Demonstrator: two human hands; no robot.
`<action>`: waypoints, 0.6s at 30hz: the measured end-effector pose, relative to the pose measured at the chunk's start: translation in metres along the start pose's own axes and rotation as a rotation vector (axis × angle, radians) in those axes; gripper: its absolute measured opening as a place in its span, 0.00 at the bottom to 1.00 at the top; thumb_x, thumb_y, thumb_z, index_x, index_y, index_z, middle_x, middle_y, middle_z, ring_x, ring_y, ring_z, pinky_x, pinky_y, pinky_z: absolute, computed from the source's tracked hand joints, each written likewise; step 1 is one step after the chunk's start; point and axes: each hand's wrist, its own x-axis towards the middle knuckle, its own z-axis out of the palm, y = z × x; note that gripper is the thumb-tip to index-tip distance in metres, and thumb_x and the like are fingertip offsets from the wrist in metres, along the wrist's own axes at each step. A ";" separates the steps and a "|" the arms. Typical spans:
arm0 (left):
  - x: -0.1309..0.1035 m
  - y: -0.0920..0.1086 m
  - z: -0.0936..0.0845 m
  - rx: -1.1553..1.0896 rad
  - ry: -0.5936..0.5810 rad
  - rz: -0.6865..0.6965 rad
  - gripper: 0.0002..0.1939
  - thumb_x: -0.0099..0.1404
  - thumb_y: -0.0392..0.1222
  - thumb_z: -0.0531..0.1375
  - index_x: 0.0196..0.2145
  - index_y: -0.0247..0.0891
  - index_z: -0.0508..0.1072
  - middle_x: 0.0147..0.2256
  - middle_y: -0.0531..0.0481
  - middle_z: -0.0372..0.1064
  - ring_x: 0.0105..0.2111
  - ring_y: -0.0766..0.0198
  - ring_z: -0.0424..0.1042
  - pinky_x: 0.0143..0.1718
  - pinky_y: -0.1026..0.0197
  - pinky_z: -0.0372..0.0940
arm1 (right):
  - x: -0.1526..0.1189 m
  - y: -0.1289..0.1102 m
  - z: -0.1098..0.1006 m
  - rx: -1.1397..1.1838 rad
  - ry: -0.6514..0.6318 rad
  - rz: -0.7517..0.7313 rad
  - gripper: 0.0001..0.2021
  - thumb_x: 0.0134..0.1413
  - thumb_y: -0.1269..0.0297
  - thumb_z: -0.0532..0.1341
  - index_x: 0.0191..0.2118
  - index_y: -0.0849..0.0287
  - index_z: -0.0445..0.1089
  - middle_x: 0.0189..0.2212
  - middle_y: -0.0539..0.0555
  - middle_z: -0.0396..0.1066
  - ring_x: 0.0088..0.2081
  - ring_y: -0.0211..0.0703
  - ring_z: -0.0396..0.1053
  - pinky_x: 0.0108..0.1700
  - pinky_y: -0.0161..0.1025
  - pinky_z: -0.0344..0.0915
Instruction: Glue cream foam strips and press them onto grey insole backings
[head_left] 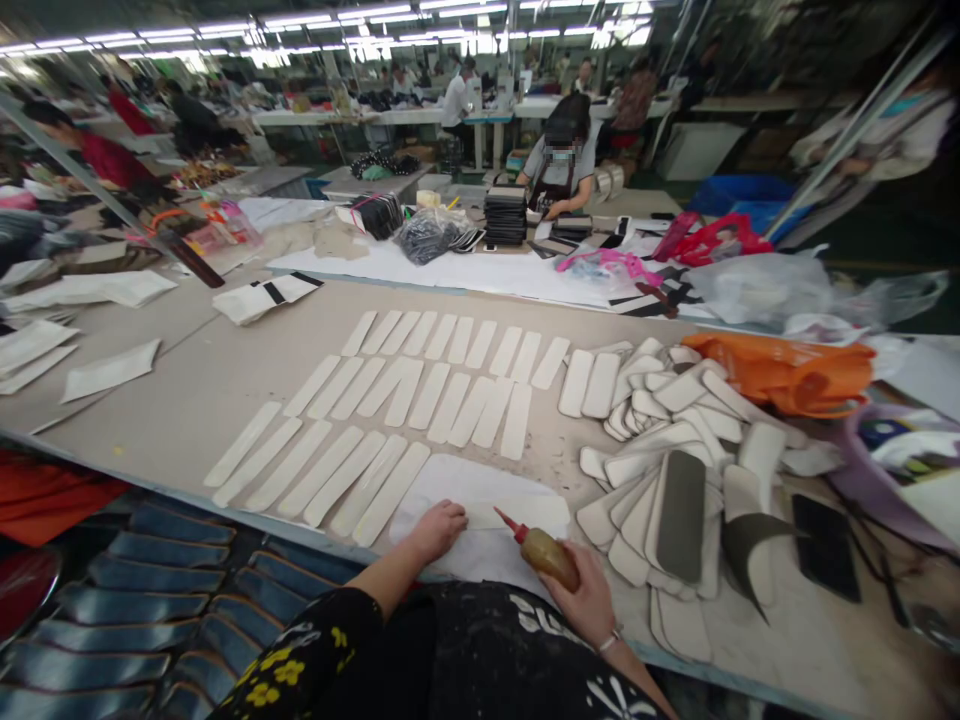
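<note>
My right hand (589,598) is wrapped round a glue bottle (551,560) of amber colour, whose red nozzle points up and left over a pale strip (517,513). At the strip's left end is my left hand (441,530), its fingers pressed together on the edge. Under the strip lies a white sheet (435,480) at the table's front edge. Rows of cream strips (390,490) lie to the left and beyond. A heap of rounded pale pieces (637,490), one with a dark grey face (681,515), is right of the bottle.
A black phone (825,548), a purple basin (855,470) and an orange bag (787,370) are at the right. Folded white pieces (112,370) lie far left. Across the table (247,370), a person (562,165) handles dark pieces near a black stack (506,215).
</note>
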 end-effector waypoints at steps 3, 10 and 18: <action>-0.002 -0.005 0.003 0.024 0.003 0.021 0.11 0.67 0.38 0.49 0.38 0.35 0.71 0.36 0.46 0.67 0.36 0.62 0.64 0.41 0.58 0.61 | 0.010 -0.009 0.012 -0.038 -0.032 -0.070 0.21 0.44 0.61 0.61 0.47 0.58 0.64 0.36 0.55 0.63 0.40 0.47 0.64 0.44 0.47 0.66; -0.004 -0.012 0.004 0.040 0.019 0.092 0.12 0.66 0.37 0.49 0.34 0.36 0.73 0.37 0.47 0.67 0.37 0.61 0.61 0.42 0.60 0.58 | 0.029 -0.026 0.037 -0.054 -0.156 -0.196 0.23 0.44 0.70 0.57 0.51 0.57 0.61 0.36 0.55 0.59 0.39 0.46 0.61 0.42 0.47 0.66; -0.002 -0.015 0.006 0.057 0.007 0.109 0.12 0.66 0.37 0.49 0.33 0.35 0.72 0.33 0.47 0.67 0.35 0.61 0.61 0.40 0.60 0.58 | 0.035 -0.039 0.048 -0.082 -0.231 -0.185 0.26 0.42 0.74 0.55 0.52 0.57 0.59 0.35 0.55 0.57 0.39 0.46 0.58 0.42 0.45 0.64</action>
